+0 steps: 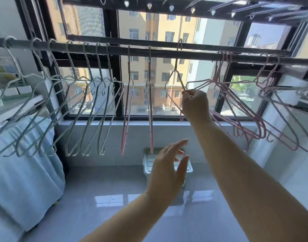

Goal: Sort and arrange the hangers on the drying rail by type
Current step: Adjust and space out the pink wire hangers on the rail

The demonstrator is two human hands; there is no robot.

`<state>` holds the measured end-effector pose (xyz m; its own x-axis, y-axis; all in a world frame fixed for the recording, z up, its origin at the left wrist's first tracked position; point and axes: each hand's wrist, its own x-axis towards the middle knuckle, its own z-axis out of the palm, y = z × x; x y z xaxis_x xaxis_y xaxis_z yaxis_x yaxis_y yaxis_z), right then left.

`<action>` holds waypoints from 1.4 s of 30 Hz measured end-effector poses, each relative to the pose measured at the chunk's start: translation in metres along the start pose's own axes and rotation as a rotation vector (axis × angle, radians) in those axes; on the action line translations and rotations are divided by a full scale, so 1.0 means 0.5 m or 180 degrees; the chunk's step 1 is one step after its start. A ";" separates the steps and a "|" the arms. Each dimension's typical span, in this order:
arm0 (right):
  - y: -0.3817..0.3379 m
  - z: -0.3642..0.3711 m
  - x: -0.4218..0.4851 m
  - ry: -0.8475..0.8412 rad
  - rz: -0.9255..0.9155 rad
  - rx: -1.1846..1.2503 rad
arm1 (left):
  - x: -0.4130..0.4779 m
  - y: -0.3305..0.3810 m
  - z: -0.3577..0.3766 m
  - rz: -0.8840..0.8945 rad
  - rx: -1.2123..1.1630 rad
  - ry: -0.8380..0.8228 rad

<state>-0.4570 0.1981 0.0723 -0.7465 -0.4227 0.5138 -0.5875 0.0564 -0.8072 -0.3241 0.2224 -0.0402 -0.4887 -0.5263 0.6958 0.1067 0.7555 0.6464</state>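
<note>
**Pink hanger held at the rail**

Pink wire is between the fingertips of the right hand: thumb and forefinger pinch one shoulder of a pink hanger, and the other fingers are curled in. The hook of this hanger stands at the drying rail, a little higher than the bar; I cannot tell if it rests on it.

The left hand is lower, well under the rail, and holds nothing. Its fingers are straight and close together, the thumb apart.

On the left part of the rail hang pale green hangers in a row. Beside them, near the middle, two pink hangers hang edge-on. On the right part hang more pink hangers in tight bunches.

Below, a white box stands on the floor by the wall.
</note>
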 end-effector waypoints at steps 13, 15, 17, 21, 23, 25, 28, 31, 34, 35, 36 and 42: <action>0.136 0.012 0.068 -0.0603 0.0363 -0.0501 | 0.029 -0.077 0.023 -0.0633 -0.0058 -0.0170; 0.180 0.011 0.053 -0.0797 0.0668 -0.0242 | 0.030 -0.100 0.018 -0.0762 -0.0005 -0.0195; 0.225 0.003 0.034 -0.0944 0.0991 0.0019 | 0.038 -0.126 0.013 -0.0845 0.0171 -0.0311; 0.315 -0.020 -0.019 -0.1217 0.1267 -0.0020 | 0.062 -0.182 0.004 -0.1227 0.0440 -0.0654; 0.351 -0.040 -0.046 -0.1410 0.1236 -0.0196 | 0.058 -0.209 0.003 -0.1401 0.0536 -0.0778; 0.378 -0.069 -0.071 -0.1663 0.1282 -0.0303 | 0.041 -0.233 0.004 -0.1490 0.0732 -0.0831; 0.400 -0.124 -0.101 -0.2046 0.1293 -0.0458 | 0.014 -0.266 0.003 -0.1763 0.0961 -0.0884; 0.410 -0.172 -0.118 -0.2276 0.1249 -0.0574 | -0.009 -0.304 -0.016 -0.2129 0.1276 -0.0996; 0.420 -0.200 -0.133 -0.2448 0.1231 -0.0399 | -0.031 -0.338 -0.045 -0.2330 0.1335 -0.1332; 0.426 -0.207 -0.139 -0.2475 0.1230 -0.0337 | -0.039 -0.338 -0.052 -0.2391 0.1169 -0.1493; 0.433 -0.212 -0.143 -0.2470 0.1241 -0.0332 | -0.047 -0.336 -0.058 -0.2403 0.0995 -0.1659; 0.467 -0.198 -0.165 -0.1578 0.1309 -0.0114 | -0.072 -0.298 -0.064 -0.2159 0.0678 -0.1723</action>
<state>-0.5637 0.3358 -0.1300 -0.6851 -0.7275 -0.0375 -0.3006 0.3293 -0.8951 -0.2945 0.1161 -0.1515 -0.7357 -0.6708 -0.0932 -0.4908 0.4333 0.7559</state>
